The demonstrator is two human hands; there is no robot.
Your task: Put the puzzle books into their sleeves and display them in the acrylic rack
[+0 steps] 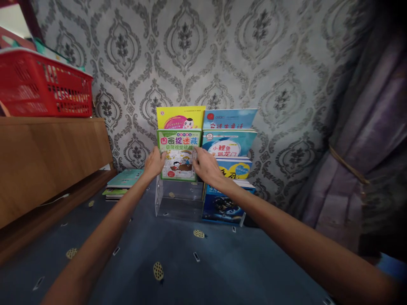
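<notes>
A green picture book (178, 163) stands upright in the left column of a clear tiered book rack (181, 207). My left hand (154, 162) is closed on the book's left edge. At its right edge my right hand (206, 165) grips it too, with fingers partly hidden. Behind it a yellow book (181, 114) shows its upper part. In the right column, from back to front, are a light blue book (230, 118), a teal book (232, 144), a blue and yellow book (241, 168) and a dark blue book (225, 205).
A small stack of books (122, 182) lies left of the rack on the dark blue patterned cloth (178, 250). A red basket (47, 84) sits on a wooden headboard (57, 156) at left. Patterned wallpaper (190, 55) rises behind; a grey-purple curtain (346, 169) hangs at right.
</notes>
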